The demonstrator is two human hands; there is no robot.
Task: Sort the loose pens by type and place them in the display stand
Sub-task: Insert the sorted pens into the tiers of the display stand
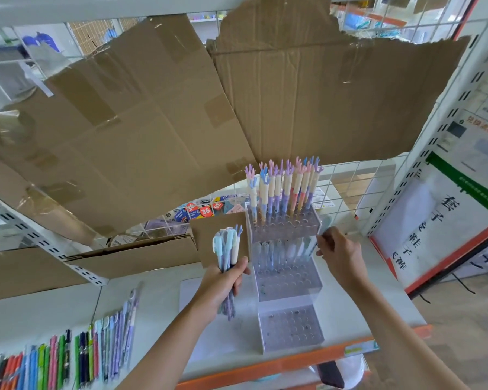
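A clear tiered display stand (289,280) sits on the white shelf. Its top tier holds several pens with hand-shaped caps (283,187); the second tier holds several pale pens (282,250). My left hand (223,282) grips a bunch of pale blue and purple pens (227,249) upright, just left of the stand. My right hand (340,253) pinches one pale blue pen (320,233) at the right end of the second tier. Loose pens of many colours (68,358) lie in a row at the shelf's front left.
Large cardboard sheets (181,122) lean behind the shelf. A small cardboard piece (209,229) stands left of the stand. A white wire grid (358,181) backs the shelf. A metal upright with a paper sign (434,229) is on the right. The shelf edge is orange (293,361).
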